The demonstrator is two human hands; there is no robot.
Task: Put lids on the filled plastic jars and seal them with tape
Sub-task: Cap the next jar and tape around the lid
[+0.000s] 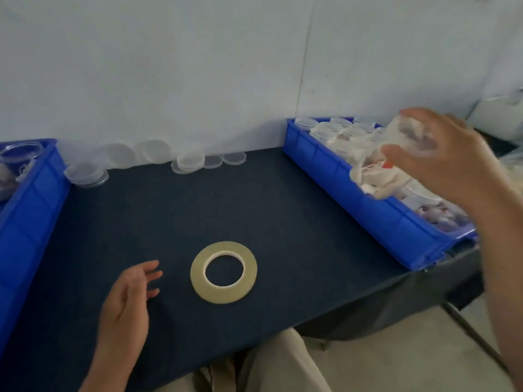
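Lying near left hand (pixel 127 301), tape roll (pixel 197 274)

The cloth-covered table (pixel 283 210) is plain dark navy. Both rectangular plastic bins (pixel 339 176) are bright blue. The flat tape roll (pixel 224 271) is pale yellowish with a white core. The round plastic lids (pixel 188 161) are translucent white.

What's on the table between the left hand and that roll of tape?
Nothing. In the head view, only bare dark tabletop separates the left hand from the tape roll, which lies flat.
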